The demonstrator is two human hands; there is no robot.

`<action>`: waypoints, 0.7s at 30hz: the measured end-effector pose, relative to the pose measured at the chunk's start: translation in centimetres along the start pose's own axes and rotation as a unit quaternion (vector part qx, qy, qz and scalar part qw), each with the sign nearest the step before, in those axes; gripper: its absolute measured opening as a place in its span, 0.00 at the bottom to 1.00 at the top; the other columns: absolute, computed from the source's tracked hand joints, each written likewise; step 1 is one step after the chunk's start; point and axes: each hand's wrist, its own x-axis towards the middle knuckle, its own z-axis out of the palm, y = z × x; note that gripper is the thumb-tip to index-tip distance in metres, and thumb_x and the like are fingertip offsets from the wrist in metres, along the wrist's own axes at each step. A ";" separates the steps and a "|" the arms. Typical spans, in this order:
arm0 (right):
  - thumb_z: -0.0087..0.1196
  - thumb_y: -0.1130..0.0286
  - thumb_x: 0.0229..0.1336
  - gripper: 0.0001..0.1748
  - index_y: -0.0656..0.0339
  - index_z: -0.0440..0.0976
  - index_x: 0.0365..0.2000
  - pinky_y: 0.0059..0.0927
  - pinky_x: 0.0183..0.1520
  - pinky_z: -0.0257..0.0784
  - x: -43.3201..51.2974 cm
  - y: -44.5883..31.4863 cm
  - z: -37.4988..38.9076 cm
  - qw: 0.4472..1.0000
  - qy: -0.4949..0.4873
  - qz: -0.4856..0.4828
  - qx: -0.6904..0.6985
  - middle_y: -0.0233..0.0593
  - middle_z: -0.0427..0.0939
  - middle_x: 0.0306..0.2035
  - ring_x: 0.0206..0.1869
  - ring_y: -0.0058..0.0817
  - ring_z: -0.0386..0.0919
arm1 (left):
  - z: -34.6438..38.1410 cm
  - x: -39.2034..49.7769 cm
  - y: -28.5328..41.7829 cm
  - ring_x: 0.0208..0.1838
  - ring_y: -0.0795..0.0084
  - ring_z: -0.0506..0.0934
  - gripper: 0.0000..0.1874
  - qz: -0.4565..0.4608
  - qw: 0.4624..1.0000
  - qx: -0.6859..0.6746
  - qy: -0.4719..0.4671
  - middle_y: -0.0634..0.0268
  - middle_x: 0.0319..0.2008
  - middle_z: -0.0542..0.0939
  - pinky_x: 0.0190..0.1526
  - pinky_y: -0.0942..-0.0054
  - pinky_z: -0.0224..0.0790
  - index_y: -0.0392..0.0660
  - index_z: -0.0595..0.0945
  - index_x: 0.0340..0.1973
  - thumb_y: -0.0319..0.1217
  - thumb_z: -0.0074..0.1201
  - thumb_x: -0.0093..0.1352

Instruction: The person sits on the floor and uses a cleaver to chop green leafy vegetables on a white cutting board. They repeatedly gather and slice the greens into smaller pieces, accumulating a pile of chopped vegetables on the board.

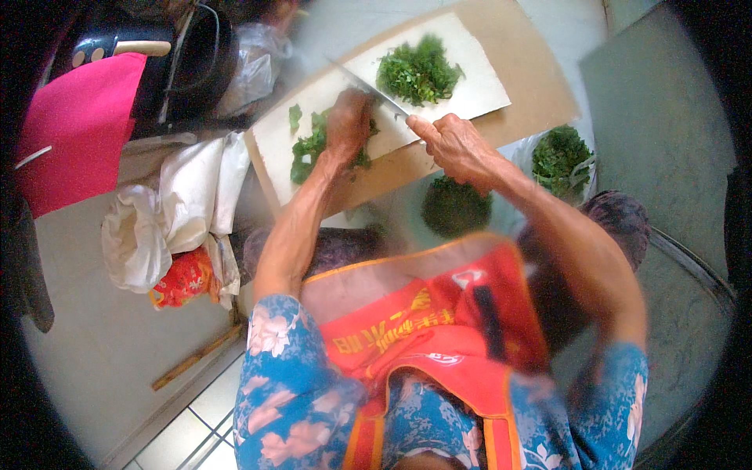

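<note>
A white cutting board (pixel 276 138) lies tilted across a larger brown board (pixel 534 70). My left hand (pixel 349 123) presses on leafy greens (pixel 302 161) at the board's left part, its fingers partly hidden. In my right hand (pixel 449 141) is a knife (pixel 382 97); its handle is covered by the fingers, and its blade points up and left, close beside the left hand. A pile of chopped greens (pixel 418 70) sits on the board's right part, beyond the blade.
Below the boards is a dark green heap (pixel 457 205), near my knees. A plastic bag of greens (pixel 561 161) stands at right. White sacks (pixel 191 194) and a red packet (pixel 182 279) are at left, under a pink sheet (pixel 82 129) and a dark pan (pixel 202 59).
</note>
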 end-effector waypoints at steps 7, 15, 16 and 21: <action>0.45 0.75 0.52 0.13 0.56 0.65 0.41 0.54 0.27 0.69 1.1 0.9 0.9 0.991 0.027 -0.097 -0.085 0.62 0.72 0.21 0.28 0.60 0.75 | 0.1 0.3 0.2 0.39 0.51 0.76 0.08 -0.039 0.999 0.001 -0.023 0.50 0.35 0.78 0.39 0.58 0.71 0.41 0.80 0.36 0.25 0.53 0.60; 0.40 0.70 0.61 0.14 0.51 0.65 0.47 0.39 0.20 0.69 1.7 2.1 1.4 0.988 0.023 -0.087 -0.127 0.48 0.73 0.20 0.19 0.40 0.74 | -3.8 2.6 0.1 0.38 0.54 0.76 0.08 0.005 0.999 0.040 0.034 0.54 0.34 0.79 0.41 0.60 0.69 0.43 0.81 0.31 0.32 0.58 0.58; 0.41 0.71 0.58 0.15 0.53 0.65 0.46 0.44 0.23 0.70 1.5 1.5 1.1 0.992 0.015 -0.081 -0.100 0.52 0.73 0.21 0.23 0.47 0.74 | -4.5 2.8 -1.5 0.38 0.54 0.76 0.08 -0.025 0.996 0.073 0.052 0.54 0.34 0.79 0.42 0.60 0.68 0.43 0.81 0.30 0.33 0.58 0.59; 0.43 0.75 0.53 0.15 0.56 0.64 0.44 0.56 0.29 0.69 1.1 0.7 0.5 0.997 -0.007 -0.064 -0.031 0.63 0.71 0.23 0.30 0.63 0.74 | -6.2 -0.4 -9.1 0.46 0.49 0.73 0.16 -0.278 0.945 0.172 0.030 0.48 0.39 0.77 0.48 0.55 0.65 0.40 0.79 0.39 0.36 0.53 0.59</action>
